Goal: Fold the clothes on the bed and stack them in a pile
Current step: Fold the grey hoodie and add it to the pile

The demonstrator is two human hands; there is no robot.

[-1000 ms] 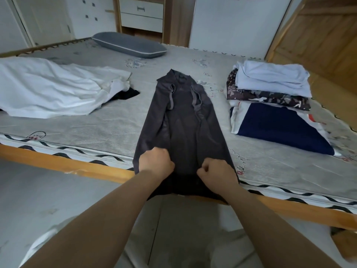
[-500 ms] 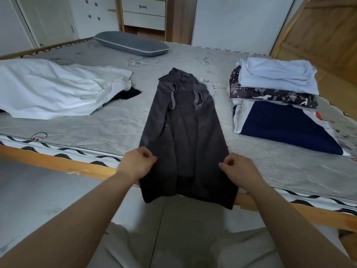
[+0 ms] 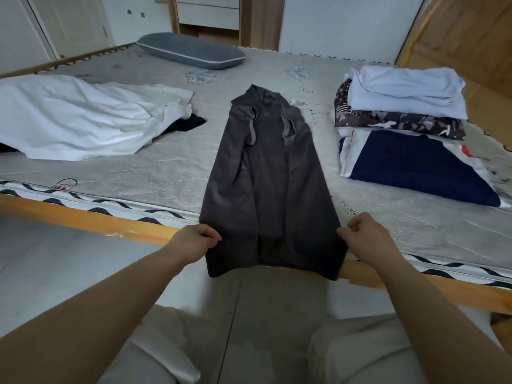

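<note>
A dark grey garment (image 3: 270,178) lies lengthwise on the bed (image 3: 166,173), sleeves folded inward, its hem hanging over the near edge. My left hand (image 3: 194,241) pinches the hem's left side and my right hand (image 3: 365,235) pinches its right side. A pile of folded clothes (image 3: 410,128) sits on the bed's right: a pale blue piece on top, a patterned one under it, a navy and white one at the bottom. A loose white garment (image 3: 83,117) lies on the left, with something black under its edge.
A grey pillow (image 3: 191,51) lies at the far side of the bed. The wooden bed rail (image 3: 83,217) runs along the near edge. White cupboards and a drawer unit stand behind; a wooden door is at the right. My legs are below.
Both hands have moved outward from the middle of the hem to its two sides, still gripping the dark garment. The view has shifted slightly nearer.
</note>
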